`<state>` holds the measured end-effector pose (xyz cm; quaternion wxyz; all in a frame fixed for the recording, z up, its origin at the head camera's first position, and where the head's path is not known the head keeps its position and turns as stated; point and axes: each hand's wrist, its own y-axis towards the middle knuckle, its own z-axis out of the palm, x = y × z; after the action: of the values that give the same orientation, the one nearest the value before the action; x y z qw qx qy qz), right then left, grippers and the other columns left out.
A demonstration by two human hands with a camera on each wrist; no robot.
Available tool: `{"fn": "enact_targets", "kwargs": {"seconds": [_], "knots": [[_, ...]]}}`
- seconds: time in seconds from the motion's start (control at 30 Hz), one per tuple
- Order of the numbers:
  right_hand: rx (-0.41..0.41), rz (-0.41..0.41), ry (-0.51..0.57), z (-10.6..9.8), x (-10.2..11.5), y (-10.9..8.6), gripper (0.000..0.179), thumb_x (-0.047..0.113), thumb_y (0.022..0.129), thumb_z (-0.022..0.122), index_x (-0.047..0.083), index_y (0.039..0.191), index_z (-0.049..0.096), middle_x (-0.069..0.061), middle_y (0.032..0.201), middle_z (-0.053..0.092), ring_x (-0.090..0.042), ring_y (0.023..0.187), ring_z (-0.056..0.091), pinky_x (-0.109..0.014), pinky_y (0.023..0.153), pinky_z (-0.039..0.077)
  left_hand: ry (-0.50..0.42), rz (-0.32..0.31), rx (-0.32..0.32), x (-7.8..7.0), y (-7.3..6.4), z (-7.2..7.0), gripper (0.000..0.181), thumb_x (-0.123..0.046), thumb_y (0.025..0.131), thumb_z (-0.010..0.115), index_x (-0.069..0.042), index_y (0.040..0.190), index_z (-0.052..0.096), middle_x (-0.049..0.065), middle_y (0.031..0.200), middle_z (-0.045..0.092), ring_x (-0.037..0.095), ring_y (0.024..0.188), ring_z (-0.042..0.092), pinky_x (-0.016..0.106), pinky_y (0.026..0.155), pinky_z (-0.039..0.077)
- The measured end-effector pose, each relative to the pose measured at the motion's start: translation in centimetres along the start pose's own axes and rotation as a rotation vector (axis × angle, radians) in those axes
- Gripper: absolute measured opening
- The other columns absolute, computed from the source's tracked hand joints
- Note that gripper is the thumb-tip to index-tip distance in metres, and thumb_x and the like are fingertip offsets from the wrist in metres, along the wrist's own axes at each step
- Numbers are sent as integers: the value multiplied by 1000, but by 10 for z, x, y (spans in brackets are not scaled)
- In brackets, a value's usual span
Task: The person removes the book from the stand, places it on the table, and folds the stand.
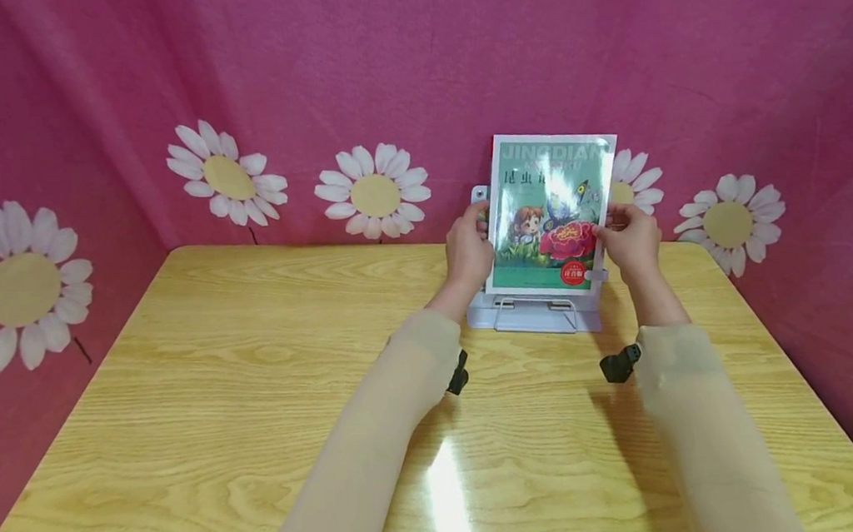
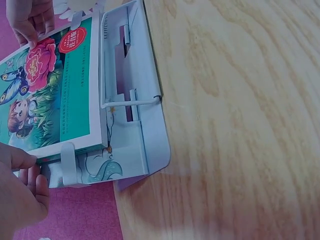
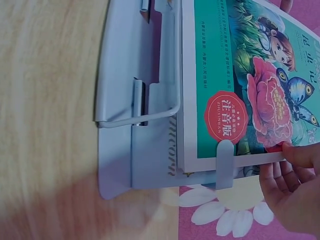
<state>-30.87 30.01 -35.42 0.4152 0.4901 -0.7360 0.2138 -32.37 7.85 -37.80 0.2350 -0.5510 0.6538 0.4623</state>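
A green picture book [image 1: 542, 207] with a white border, a cartoon child, a butterfly and a red flower leans upright on a pale book stand [image 1: 481, 313]. My left hand [image 1: 468, 250] grips the book's left edge, its thumb at the cover in the left wrist view. At the opposite edge my right hand [image 1: 633, 241] pinches the book, thumb on the front and fingers curled behind. A side clip [image 3: 225, 162] of the stand overlaps the cover's lower right edge. Below the book, the stand's wire bracket [image 2: 132, 103] juts forward over its base.
The stand is near the back edge of a wood-grain table [image 1: 255, 380]. Right behind it hangs a pink curtain [image 1: 381, 69] printed with large white daisies. A small black device [image 1: 620, 363] is worn at the right wrist, with another [image 1: 458, 374] at the left.
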Motion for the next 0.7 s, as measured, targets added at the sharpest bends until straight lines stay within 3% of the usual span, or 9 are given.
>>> {"fn": "enact_targets", "kwargs": {"seconds": [0.2,0.57,0.7], "knots": [[-1,-10,-5,-2,6,3,40,9,90,61,0,128,54,-10,109,56,-10,90,50,-18,74,47,-3,20,11,-3,4,-2,60,16,77,54,-14,130,56,9,94,60,19,84,59,26,75,48],[-46,-40,26,-7,19,9,39,9,89,62,1,127,55,-4,101,56,-6,86,52,-10,60,44,-67,-10,112,-11,11,-10,68,12,80,59,-19,139,46,8,108,55,18,96,55,23,76,48],[-48,-18,24,-9,24,9,41,13,90,61,5,130,54,-5,108,57,-8,92,53,-13,66,48,-86,-31,137,-15,13,-12,70,11,82,60,-21,142,43,6,112,52,17,99,53,22,77,48]]}}
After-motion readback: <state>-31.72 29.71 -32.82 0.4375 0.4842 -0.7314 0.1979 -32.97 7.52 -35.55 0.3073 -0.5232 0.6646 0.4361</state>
